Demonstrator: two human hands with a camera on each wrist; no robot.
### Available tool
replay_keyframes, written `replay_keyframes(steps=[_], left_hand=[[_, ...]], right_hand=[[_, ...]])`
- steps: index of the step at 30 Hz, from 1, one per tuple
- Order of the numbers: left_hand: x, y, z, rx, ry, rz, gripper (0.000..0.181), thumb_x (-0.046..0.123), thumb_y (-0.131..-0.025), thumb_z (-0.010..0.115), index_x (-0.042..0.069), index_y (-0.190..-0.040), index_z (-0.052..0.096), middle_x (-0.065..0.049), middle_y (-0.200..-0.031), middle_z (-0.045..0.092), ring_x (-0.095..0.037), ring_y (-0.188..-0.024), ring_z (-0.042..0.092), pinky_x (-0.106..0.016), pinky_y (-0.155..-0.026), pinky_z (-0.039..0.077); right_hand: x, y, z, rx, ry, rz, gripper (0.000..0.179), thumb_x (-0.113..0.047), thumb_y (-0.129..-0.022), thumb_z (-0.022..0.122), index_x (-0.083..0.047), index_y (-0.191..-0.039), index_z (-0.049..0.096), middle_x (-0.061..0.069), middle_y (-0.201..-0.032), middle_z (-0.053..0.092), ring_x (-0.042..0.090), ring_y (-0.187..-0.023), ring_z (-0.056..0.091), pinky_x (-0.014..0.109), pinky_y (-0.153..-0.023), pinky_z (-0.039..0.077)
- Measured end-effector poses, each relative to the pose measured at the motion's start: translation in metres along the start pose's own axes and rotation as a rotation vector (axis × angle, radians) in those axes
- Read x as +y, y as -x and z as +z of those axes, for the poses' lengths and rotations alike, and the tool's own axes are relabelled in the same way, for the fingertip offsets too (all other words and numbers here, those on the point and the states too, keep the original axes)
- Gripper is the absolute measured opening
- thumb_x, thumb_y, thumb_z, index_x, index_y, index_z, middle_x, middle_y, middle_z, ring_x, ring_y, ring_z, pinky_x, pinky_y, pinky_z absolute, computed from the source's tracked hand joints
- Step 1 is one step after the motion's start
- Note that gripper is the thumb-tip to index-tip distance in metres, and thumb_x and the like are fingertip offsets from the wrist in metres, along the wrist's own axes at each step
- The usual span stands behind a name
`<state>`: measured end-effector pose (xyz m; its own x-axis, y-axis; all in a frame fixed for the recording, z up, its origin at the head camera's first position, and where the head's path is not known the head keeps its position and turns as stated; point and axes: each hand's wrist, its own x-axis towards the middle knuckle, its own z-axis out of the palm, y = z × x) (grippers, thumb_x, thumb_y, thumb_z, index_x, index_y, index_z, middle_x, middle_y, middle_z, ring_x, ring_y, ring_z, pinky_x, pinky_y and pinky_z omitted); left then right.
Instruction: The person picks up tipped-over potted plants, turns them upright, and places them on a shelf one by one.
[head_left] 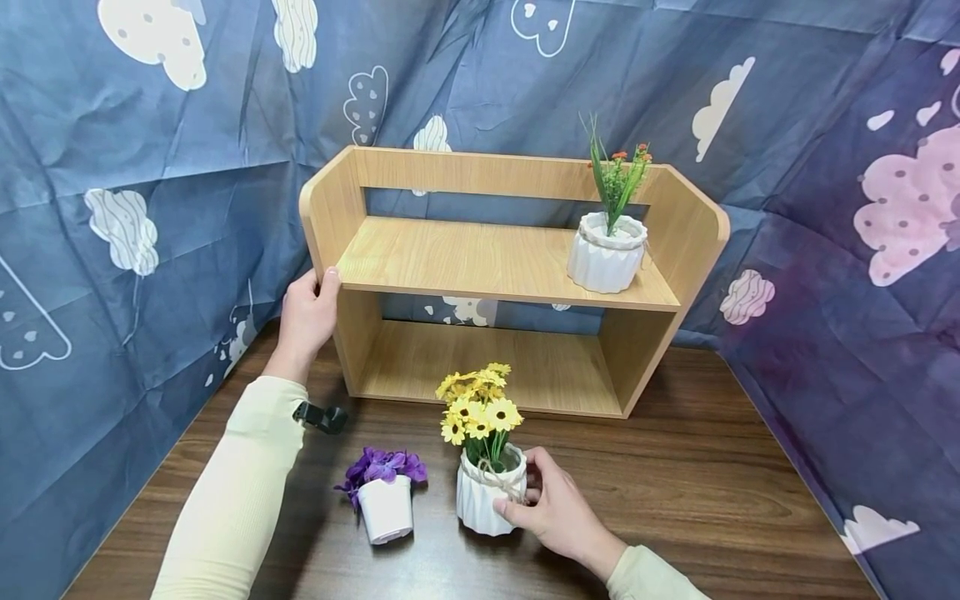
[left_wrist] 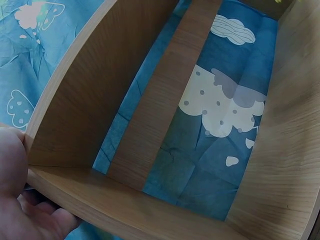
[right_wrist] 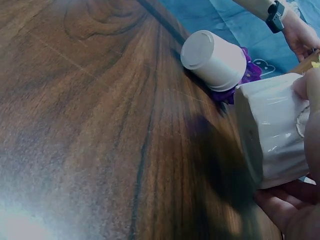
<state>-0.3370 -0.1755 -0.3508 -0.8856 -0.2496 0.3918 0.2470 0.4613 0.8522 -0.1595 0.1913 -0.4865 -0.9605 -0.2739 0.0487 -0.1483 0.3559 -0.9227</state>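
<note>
My left hand (head_left: 306,321) grips the left side panel of a light wooden two-tier shelf (head_left: 450,258), the thumb on the panel's front edge. In the left wrist view, curled fingers (left_wrist: 47,220) wrap round the shelf's edge. With thumb and fingers, my right hand (head_left: 558,508) holds a white ribbed flowerpot (head_left: 487,500) with yellow daisies (head_left: 480,408) and a twine bow. Its base shows in the right wrist view, with a shadow on the table beside it. Left of it lies a small white pot (head_left: 387,510) with purple flowers (head_left: 382,467), tipped over.
A white ribbed pot (head_left: 606,254) with red flowers and green leaves stands at the right end of the upper shelf. The shelf stands on a dark wooden table (head_left: 712,467). Blue cloth (head_left: 225,208) with cloud prints hangs behind and at both sides.
</note>
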Motion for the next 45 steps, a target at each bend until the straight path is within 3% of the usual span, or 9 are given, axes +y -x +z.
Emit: replay_keyframes(steps=[7, 19, 30, 35, 39, 42, 45], left_hand=[[0.000, 0.000, -0.001, -0.015, 0.004, -0.012, 0.054, 0.045, -0.111, 0.045, 0.001, -0.127, 0.071, -0.025, -0.129, 0.071, -0.036, -0.114, 0.063, -0.050, -0.104, 0.049], [-0.001, -0.001, -0.001, -0.005, -0.008, 0.009, 0.053, 0.044, -0.111, 0.045, 0.000, -0.124, 0.071, -0.026, -0.127, 0.072, -0.037, -0.112, 0.062, -0.050, -0.102, 0.048], [0.000, 0.001, -0.001, -0.007, -0.007, 0.005, 0.053, 0.043, -0.111, 0.045, 0.000, -0.129, 0.070, -0.025, -0.132, 0.071, -0.037, -0.115, 0.062, -0.052, -0.105, 0.048], [-0.002, 0.001, 0.000, -0.008, -0.011, 0.004, 0.053, 0.043, -0.111, 0.045, 0.000, -0.129, 0.071, -0.025, -0.132, 0.071, -0.037, -0.114, 0.062, -0.052, -0.104, 0.048], [-0.003, 0.000, -0.001, -0.004, -0.013, 0.012, 0.053, 0.043, -0.111, 0.045, 0.000, -0.128, 0.071, -0.026, -0.132, 0.071, -0.037, -0.114, 0.062, -0.052, -0.104, 0.048], [-0.002, -0.001, -0.001, -0.009, -0.012, 0.010, 0.054, 0.044, -0.111, 0.045, 0.001, -0.129, 0.071, -0.025, -0.133, 0.070, -0.037, -0.115, 0.062, -0.052, -0.105, 0.048], [-0.002, -0.001, -0.002, -0.012, -0.011, 0.007, 0.054, 0.045, -0.111, 0.045, 0.001, -0.130, 0.071, -0.025, -0.134, 0.070, -0.037, -0.116, 0.062, -0.052, -0.105, 0.048]], right_hand=[[0.008, 0.002, 0.004, -0.011, 0.025, -0.034, 0.063, -0.017, -0.078, 0.096, -0.004, -0.122, 0.053, 0.019, -0.136, 0.062, 0.028, -0.125, 0.067, 0.029, -0.105, 0.056], [0.014, 0.005, 0.009, 0.001, 0.062, -0.042, 0.068, -0.015, -0.073, 0.098, -0.008, -0.122, 0.052, 0.013, -0.134, 0.059, 0.035, -0.131, 0.062, 0.037, -0.113, 0.051], [0.019, 0.010, 0.011, -0.003, 0.070, -0.092, 0.071, -0.012, -0.070, 0.100, -0.007, -0.122, 0.051, 0.014, -0.134, 0.059, 0.033, -0.130, 0.062, 0.039, -0.114, 0.050], [0.020, 0.012, 0.011, -0.017, 0.055, -0.083, 0.072, -0.011, -0.071, 0.099, -0.008, -0.123, 0.050, 0.014, -0.136, 0.060, 0.022, -0.129, 0.061, 0.038, -0.115, 0.049], [0.020, 0.012, 0.011, -0.030, 0.025, -0.070, 0.073, -0.011, -0.073, 0.098, -0.006, -0.126, 0.048, 0.018, -0.140, 0.058, 0.020, -0.131, 0.059, 0.038, -0.117, 0.047], [0.021, 0.013, 0.011, -0.039, -0.001, -0.050, 0.079, -0.012, -0.076, 0.097, -0.004, -0.134, 0.046, 0.023, -0.146, 0.055, 0.031, -0.137, 0.058, 0.038, -0.118, 0.045], [0.022, 0.014, 0.011, -0.042, -0.010, -0.023, 0.098, -0.016, -0.076, 0.098, -0.001, -0.152, 0.037, 0.027, -0.156, 0.050, 0.042, -0.145, 0.053, 0.038, -0.121, 0.041]])
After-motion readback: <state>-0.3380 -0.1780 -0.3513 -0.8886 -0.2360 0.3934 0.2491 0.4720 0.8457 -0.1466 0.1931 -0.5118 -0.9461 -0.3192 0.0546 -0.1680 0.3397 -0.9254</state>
